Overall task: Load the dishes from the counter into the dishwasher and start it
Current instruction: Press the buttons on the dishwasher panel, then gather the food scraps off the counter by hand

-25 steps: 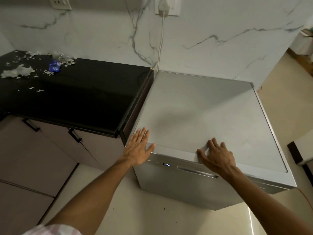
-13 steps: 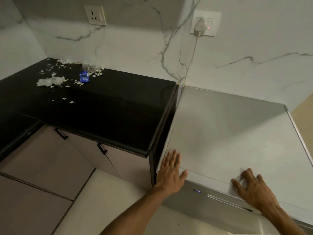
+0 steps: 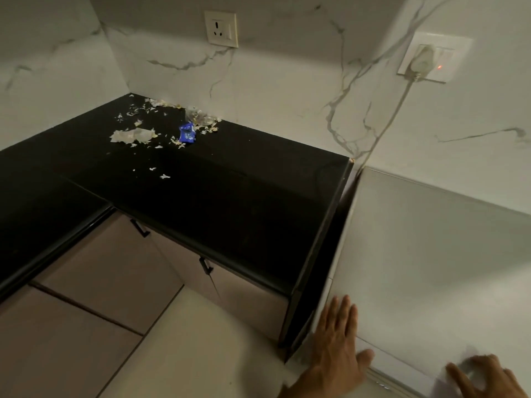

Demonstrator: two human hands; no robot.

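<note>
The dishwasher (image 3: 425, 271) stands at the right of the room, its pale grey top flat and closed, pushed up against the white marble-veined wall (image 3: 287, 90) and just beside the end of the black counter (image 3: 218, 196). The left hand (image 3: 339, 349) lies flat on the near left corner of the dishwasher top, fingers straight and together, thumb spread out along the front edge, gripping nothing. The right hand (image 3: 485, 377) rests further right on the same front edge, cut off by the bottom of the view, its fingers bent with the tips on the surface; whether it holds anything I cannot tell. The counter runs in an L round the corner, dark and glossy, and at the back near the wall it is littered with pale torn scraps (image 3: 133, 135) and flakes, with a small blue wrapper (image 3: 187, 134) among them and something clear and crumpled (image 3: 198, 116) just behind it. Below the counter are brownish cabinet doors (image 3: 115, 268) with short dark handles, and the floor (image 3: 184, 354) is pale tile. On the wall above sit a free socket (image 3: 221, 29) and, to the right, a socket plate (image 3: 435, 57) with a white plug (image 3: 421, 60) in it and a small red light, the cord (image 3: 388, 122) trailing down behind the dishwasher.
</note>
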